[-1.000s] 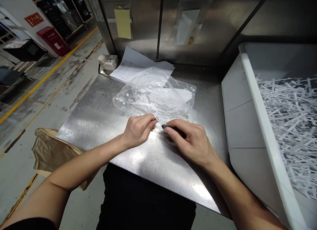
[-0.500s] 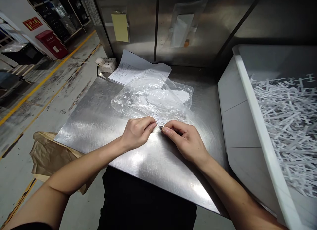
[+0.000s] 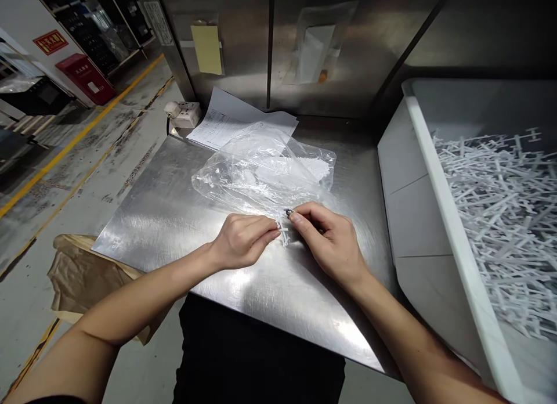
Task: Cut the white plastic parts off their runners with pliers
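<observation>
My left hand point(image 3: 248, 240) pinches a small white plastic sprue point(image 3: 284, 234) with short side branches, which sticks out past the fingertips. Close beside it, my right hand point(image 3: 324, 233) has thumb and forefinger closed on a small dark tool point(image 3: 288, 212); only its tip shows, so its kind is unclear. The tool tip is just above the sprue, apart from it as far as I can see. Behind both hands lies a clear plastic bag point(image 3: 243, 160) with many small white pieces point(image 3: 315, 169) in it.
A large white bin point(image 3: 452, 218) full of white plastic sprues point(image 3: 513, 218) stands at the right. Printed papers point(image 3: 221, 122) and a power socket point(image 3: 186, 115) lie at the back of the metal table point(image 3: 143, 206). Brown paper point(image 3: 82, 276) is below its left edge.
The dark tool has moved up and away from my left fingertips. More of the white sprue now shows, turned downward below the fingers. The view has shifted slightly.
</observation>
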Demonstrator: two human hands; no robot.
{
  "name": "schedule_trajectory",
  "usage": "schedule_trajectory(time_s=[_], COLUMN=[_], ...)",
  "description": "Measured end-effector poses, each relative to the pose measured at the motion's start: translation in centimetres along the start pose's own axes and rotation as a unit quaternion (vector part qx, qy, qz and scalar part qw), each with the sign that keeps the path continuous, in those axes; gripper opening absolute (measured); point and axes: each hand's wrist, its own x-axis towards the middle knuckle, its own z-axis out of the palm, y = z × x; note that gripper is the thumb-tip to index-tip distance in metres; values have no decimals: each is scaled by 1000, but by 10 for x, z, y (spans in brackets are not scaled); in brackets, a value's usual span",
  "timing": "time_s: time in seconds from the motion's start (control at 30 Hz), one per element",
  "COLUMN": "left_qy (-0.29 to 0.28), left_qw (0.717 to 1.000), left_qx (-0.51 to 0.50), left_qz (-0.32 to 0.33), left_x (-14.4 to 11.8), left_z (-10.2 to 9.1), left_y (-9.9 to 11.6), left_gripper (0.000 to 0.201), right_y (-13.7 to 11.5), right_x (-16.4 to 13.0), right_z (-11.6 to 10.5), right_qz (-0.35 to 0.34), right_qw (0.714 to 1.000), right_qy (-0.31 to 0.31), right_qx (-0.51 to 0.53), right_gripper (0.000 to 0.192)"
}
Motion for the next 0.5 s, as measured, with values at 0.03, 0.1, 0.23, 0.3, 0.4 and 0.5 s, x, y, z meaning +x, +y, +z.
schedule_trajectory(time_s=[0.03, 0.1, 0.23, 0.3, 0.4, 0.5], left_qy=[-2, -4, -6, -5, -2, -1], left_qw=[1000, 1000, 1000, 1000, 1000, 1000], left_qx=[1, -2, -12, -14, -15, -14], left_qz=[4, 9, 13, 14, 16, 15], left_x=[0, 0, -1, -1, -1, -1], left_z=[0, 0, 0, 1, 1, 0], left_y=[0, 1, 0, 0, 0, 0], left_gripper=[20, 20, 16, 15, 14, 15], right_y=[0, -1, -1, -2, -3, -4], right_x=[0, -1, -2, -3, -3, -3], right_z=[0, 1, 0, 0, 0, 0], right_qz=[-3, -12, -29, -33, -31, -29], right_qw=[1000, 1000, 999, 999, 999, 999], right_qy=[-2, -8, -14, -13, -11, -12], right_qx=[-5, -13, -27, -33, -36, -40], right_gripper=[22, 21, 20, 19, 19, 19])
